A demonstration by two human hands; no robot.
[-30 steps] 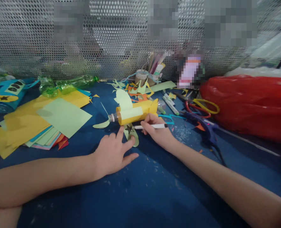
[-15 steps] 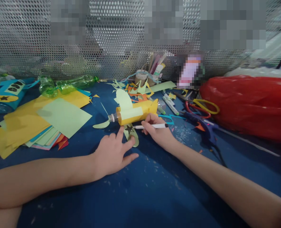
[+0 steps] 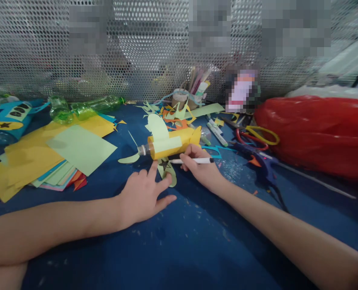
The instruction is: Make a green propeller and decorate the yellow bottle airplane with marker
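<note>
A bottle wrapped in yellow paper (image 3: pixel 174 143) lies on its side, its clear neck pointing left, with pale green paper wings and propeller blades. On the near wing (image 3: pixel 171 176) is a dark star. My left hand (image 3: pixel 142 193) rests with fingers spread, its fingertips on that wing and against the bottle's lower edge. Pinched in my right hand (image 3: pixel 200 165) is a white marker (image 3: pixel 202 160) with a black end, its tip beside the star.
Yellow and green paper sheets (image 3: pixel 82 149) lie at left, near a blue-wrapped bottle (image 3: pixel 12 117) and green bottles (image 3: pixel 97 105). Behind are paper scraps and markers (image 3: pixel 217 134). Scissors (image 3: pixel 257 137), a blue glue gun (image 3: pixel 262 161) and a red bag (image 3: pixel 315 133) sit at right.
</note>
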